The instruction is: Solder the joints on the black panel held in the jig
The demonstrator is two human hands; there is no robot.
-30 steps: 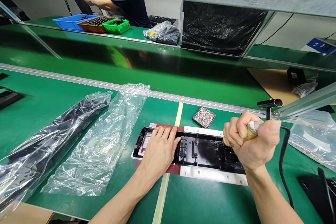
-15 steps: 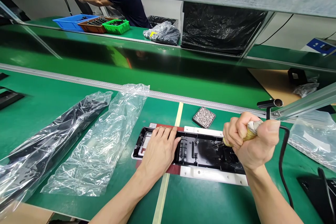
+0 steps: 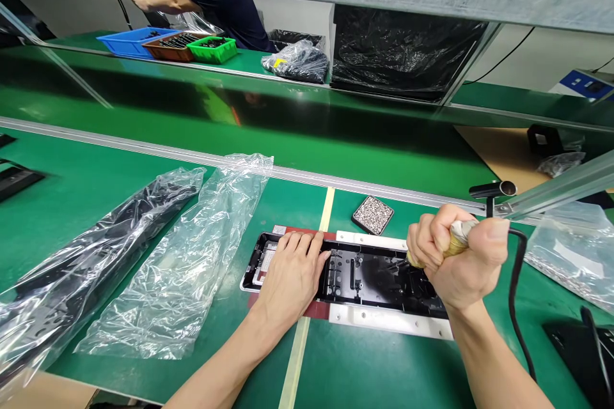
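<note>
A long black plastic housing (image 3: 369,281) lies open side up on a fixture with white side bars (image 3: 391,321) and a red-brown base. My left hand (image 3: 295,268) lies across its left part, palm down, fingers stretched towards the far rim and thumb over the inside. In my right fist (image 3: 455,255) is a corded tool with a yellow-wrapped handle, which looks like a soldering iron (image 3: 458,239). Its thin tip points down and left into the housing's right half; whether it touches is unclear. Behind the housing sits a small black tray (image 3: 373,215) of tiny silvery parts.
Clear plastic bags (image 3: 192,268) lie left, one around a long black part (image 3: 110,243). A black tube holder (image 3: 493,189) and a bag of small metal parts (image 3: 570,262) are right. Across the bench, a co-worker (image 3: 230,16) stands behind blue, brown and green bins (image 3: 212,49).
My hands, the tool and the housing look almost the same. Behind the bench, the co-worker has shifted slightly left, and clear plastic shows below the arm.
</note>
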